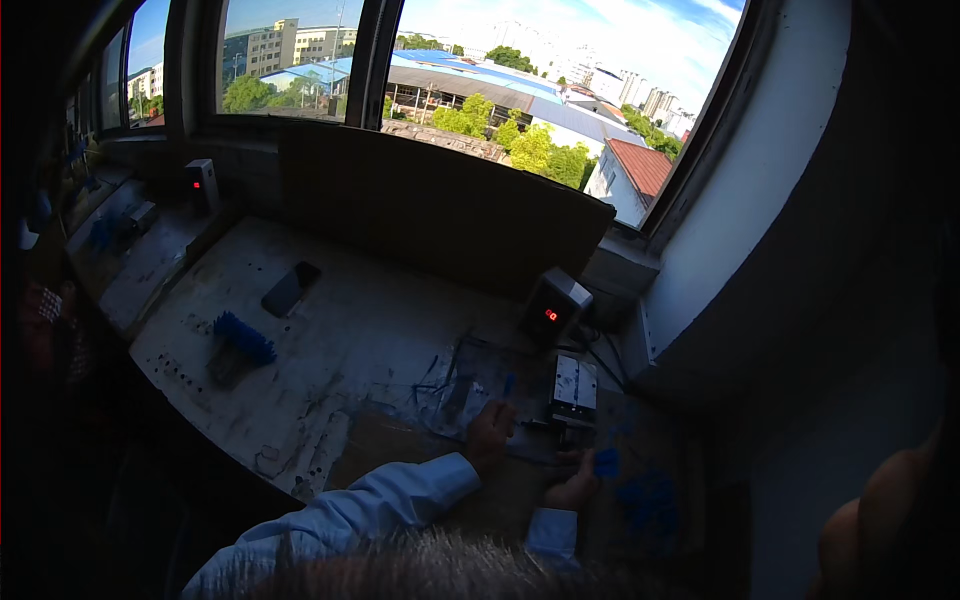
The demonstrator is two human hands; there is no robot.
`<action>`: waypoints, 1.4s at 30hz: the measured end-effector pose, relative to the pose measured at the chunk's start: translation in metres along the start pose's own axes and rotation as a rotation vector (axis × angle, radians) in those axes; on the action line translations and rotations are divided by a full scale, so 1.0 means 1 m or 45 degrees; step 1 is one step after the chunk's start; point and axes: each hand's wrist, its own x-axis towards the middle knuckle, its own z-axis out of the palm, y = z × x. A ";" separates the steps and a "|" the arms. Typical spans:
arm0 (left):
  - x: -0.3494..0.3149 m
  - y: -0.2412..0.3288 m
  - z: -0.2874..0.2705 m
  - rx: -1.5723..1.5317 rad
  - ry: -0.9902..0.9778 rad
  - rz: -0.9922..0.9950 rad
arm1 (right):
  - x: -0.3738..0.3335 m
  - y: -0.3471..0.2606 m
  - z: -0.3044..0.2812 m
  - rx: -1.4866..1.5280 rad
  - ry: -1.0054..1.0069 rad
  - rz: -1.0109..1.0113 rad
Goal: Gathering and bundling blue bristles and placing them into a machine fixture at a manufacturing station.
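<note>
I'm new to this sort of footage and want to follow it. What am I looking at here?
There is no robot here: a person is working bare-handed. The one picture comes from a wide fisheye camera worn on the head, looking down, so straight edges bend. The left hand is beside a small black-and-white device; the right hand is just in front of it, next to a blue piece. It is too dark to tell what either holds. Farther left on the worktable lie a dark smartphone and a bristly blue bundle; at the right is a blue heap. A box with a red display stands behind the device.
</note>
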 end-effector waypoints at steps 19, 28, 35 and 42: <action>0.001 -0.010 0.006 -0.185 -0.300 0.096 | -0.021 0.005 0.023 -0.684 -0.654 -0.670; -0.002 -0.002 0.002 -0.091 -0.256 0.092 | -0.029 0.012 0.020 -0.624 -0.607 -0.468; -0.008 0.006 0.001 -0.064 -0.209 0.171 | -0.039 -0.006 0.029 -0.633 -0.642 -0.437; 0.001 -0.017 0.009 0.014 -0.211 0.259 | -0.019 0.011 0.017 -0.696 -0.611 -0.484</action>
